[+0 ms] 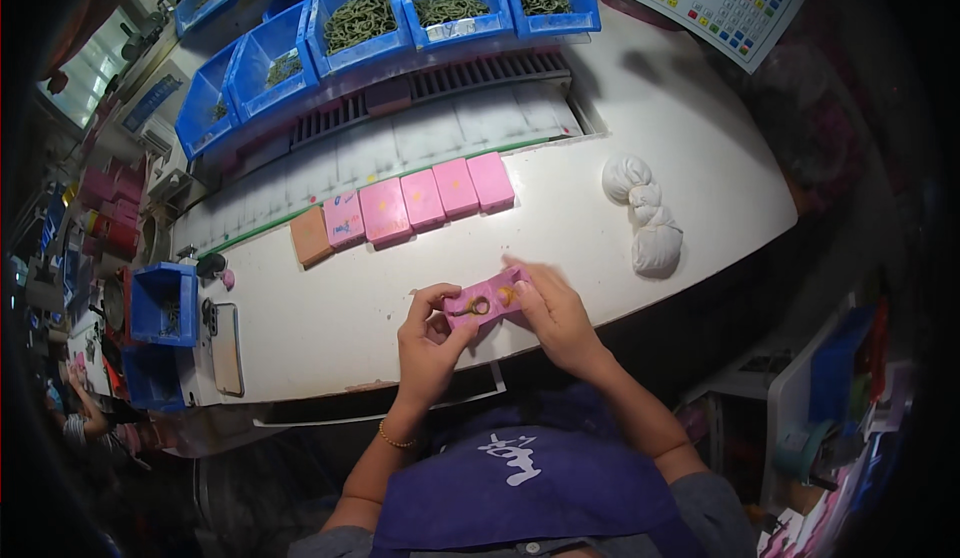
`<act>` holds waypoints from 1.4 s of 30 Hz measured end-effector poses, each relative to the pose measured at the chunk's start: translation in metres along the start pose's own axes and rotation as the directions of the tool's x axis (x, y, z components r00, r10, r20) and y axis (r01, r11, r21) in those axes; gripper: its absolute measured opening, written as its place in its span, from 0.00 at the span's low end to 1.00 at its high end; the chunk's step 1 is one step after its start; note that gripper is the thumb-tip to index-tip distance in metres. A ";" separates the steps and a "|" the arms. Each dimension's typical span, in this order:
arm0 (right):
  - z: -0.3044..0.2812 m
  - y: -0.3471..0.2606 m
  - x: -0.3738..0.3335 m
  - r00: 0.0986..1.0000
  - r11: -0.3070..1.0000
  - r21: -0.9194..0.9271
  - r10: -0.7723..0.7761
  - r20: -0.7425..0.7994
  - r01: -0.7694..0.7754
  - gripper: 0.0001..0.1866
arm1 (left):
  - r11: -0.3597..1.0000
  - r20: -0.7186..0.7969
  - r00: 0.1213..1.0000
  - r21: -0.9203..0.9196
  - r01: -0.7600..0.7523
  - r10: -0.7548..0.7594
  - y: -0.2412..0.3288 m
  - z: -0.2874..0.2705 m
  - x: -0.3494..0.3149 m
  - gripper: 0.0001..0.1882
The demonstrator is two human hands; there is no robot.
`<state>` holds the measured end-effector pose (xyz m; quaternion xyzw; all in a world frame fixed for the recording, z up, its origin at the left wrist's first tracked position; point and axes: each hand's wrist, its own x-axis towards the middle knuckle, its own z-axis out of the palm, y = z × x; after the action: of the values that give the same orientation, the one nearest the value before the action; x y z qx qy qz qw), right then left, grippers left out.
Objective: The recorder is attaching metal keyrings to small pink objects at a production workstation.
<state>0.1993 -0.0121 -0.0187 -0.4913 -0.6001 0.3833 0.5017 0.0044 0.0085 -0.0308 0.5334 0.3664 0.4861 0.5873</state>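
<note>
- Left hand (424,343) is curled round the near-left end of a small, flat, pink rubbery-looking slab (491,291), thumb below and fingers bent along its upper edge.
- Right hand (558,318) grips the slab's other end, thumb laid across the face and the blurred fingers reaching behind.
- Held between both hands, the slab sits above the near edge of a smooth white worktop (560,188), its face turned upward.
- On that face lies a dark greenish ring-shaped piece (481,305) with a short stem; it may be seated in a hollow, though it is too small to be sure. A yellow-orange patch (507,295) marks the surface beside it.
- Judging by looks, the slab should be light, slightly bendy and matt enough not to slip; its ends and edges are the places to hold. The ring piece seems thin and easily bent, best taken by its stem.
- Beyond stands a row of chunky pink blocks (386,211), square-edged and matt, with a tan block (311,237) at the left end.
- Rightward rests a soft, knotted white cloth bundle (645,215).
</note>
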 end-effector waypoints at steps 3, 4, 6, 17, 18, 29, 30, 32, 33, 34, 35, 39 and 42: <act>-0.003 0.002 0.004 0.885 0.760 -0.605 -0.427 -0.186 0.239 0.21 | 0.987 0.061 0.996 -0.140 0.077 -0.069 0.013 -0.003 0.002 0.23; -0.008 0.007 0.002 0.900 0.758 -0.600 -0.414 -0.138 0.257 0.24 | 0.987 0.061 0.996 -0.140 0.077 -0.069 0.014 -0.002 0.005 0.23; -0.008 0.013 0.000 0.927 0.816 -0.488 -0.373 -0.036 0.309 0.29 | 0.981 0.138 0.986 -0.161 0.112 -0.090 0.016 -0.001 0.009 0.23; -0.018 -0.002 0.011 0.932 0.905 -0.266 -0.272 0.238 0.332 0.14 | 0.996 0.176 0.983 0.080 0.042 -0.056 0.025 0.014 0.017 0.22; -0.018 0.001 0.014 0.922 0.899 -0.258 -0.292 0.254 0.355 0.12 | 0.996 0.169 0.984 0.076 0.050 -0.062 0.026 0.014 0.018 0.22; -0.033 0.021 0.028 0.918 0.743 0.549 0.238 0.317 -0.382 0.07 | 0.956 0.081 0.997 0.293 -0.008 -0.016 0.026 0.008 0.010 0.24; -0.035 0.018 0.028 0.937 0.677 0.649 0.237 0.256 -0.349 0.06 | 0.892 0.090 0.995 0.446 -0.079 0.043 0.026 0.011 0.009 0.24; -0.042 0.009 0.033 0.975 0.796 0.567 0.127 0.181 -0.209 0.05 | 0.747 0.144 0.982 0.637 -0.188 0.124 0.033 0.018 0.009 0.24; -0.044 0.002 0.035 0.993 0.883 0.465 0.005 0.119 -0.060 0.04 | 0.747 0.145 0.982 0.637 -0.188 0.124 0.037 0.019 0.009 0.24; -0.047 -0.009 0.033 0.994 0.930 0.363 0.016 0.105 -0.053 0.04 | 0.811 0.136 0.981 0.554 -0.189 0.136 0.041 0.019 0.009 0.23; -0.048 -0.024 0.033 0.994 0.930 0.364 0.015 0.106 -0.053 0.04 | 0.865 0.125 0.981 0.465 -0.189 0.148 0.045 0.020 0.010 0.22; -0.051 -0.070 0.040 0.958 0.998 -0.030 -0.041 0.285 0.052 0.07 | 0.754 0.247 0.920 0.528 -0.390 0.303 0.067 0.021 0.013 0.09; -0.052 -0.081 0.044 0.899 0.999 -0.045 0.037 0.436 -0.019 0.06 | 0.804 0.265 0.921 0.458 -0.380 0.285 0.065 0.025 0.006 0.06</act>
<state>0.2328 0.0108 0.0790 -0.4115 -0.6975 0.4787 0.3392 0.0178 0.0052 0.0371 0.7655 0.3245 0.4189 0.3650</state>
